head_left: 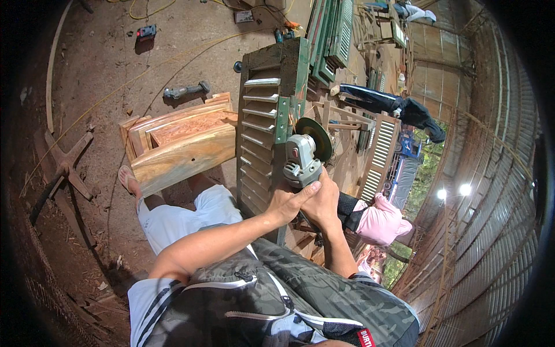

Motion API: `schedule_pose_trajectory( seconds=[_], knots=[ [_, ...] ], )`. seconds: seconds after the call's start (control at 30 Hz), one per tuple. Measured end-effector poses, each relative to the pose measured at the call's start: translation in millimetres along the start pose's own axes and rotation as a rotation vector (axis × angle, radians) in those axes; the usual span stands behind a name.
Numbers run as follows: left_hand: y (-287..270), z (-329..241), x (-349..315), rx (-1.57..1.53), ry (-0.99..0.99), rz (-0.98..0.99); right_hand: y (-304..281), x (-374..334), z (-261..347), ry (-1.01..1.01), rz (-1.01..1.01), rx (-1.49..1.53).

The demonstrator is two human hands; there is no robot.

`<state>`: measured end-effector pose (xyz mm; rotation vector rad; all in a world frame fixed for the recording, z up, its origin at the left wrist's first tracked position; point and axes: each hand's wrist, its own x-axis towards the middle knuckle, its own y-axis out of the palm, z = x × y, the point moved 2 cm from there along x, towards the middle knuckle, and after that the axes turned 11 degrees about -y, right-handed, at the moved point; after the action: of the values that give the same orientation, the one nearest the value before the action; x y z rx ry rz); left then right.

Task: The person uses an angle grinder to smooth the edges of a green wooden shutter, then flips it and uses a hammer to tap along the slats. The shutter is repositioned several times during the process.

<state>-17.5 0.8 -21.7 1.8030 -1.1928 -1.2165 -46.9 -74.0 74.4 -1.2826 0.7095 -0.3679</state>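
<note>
An angle grinder (302,168) with a grey head is gripped in both my hands. Around its body, just behind the head, my right hand (325,199) is closed. My left hand (283,203) presses against the right one, its fingers closed and partly hidden at the grinder. The dark round disc (315,139) stands beside the green edge of a louvered wooden shutter (254,147); whether it touches cannot be made out. A metal hinge plate (282,120) sits on that edge.
Left of the shutter is a varnished wooden piece (188,153) with a recessed panel. Another power tool (186,91) lies on the dirt floor behind it, with cords. More green shutters (329,34) stack at the back. A person in pink (381,220) is at the right.
</note>
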Motion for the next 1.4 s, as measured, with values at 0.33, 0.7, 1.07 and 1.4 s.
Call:
schedule_pose_trajectory(
  seconds=[0.33,0.7,1.07,1.4],
  knots=[
    [-0.7,-0.6,0.9,-0.004,0.033,-0.025,2.3,1.2,-2.6,0.006,0.0,0.0],
    [0.2,-0.6,0.8,-0.022,0.023,-0.018,-0.4,2.7,1.6,-0.009,-0.01,0.021],
    [-2.3,1.7,1.8,0.021,-0.007,0.033,1.5,2.5,-1.3,0.013,0.001,0.011],
    [-3.2,3.2,3.5,0.023,0.011,0.026,1.9,2.8,0.0,0.008,-0.006,0.003]
  ],
)
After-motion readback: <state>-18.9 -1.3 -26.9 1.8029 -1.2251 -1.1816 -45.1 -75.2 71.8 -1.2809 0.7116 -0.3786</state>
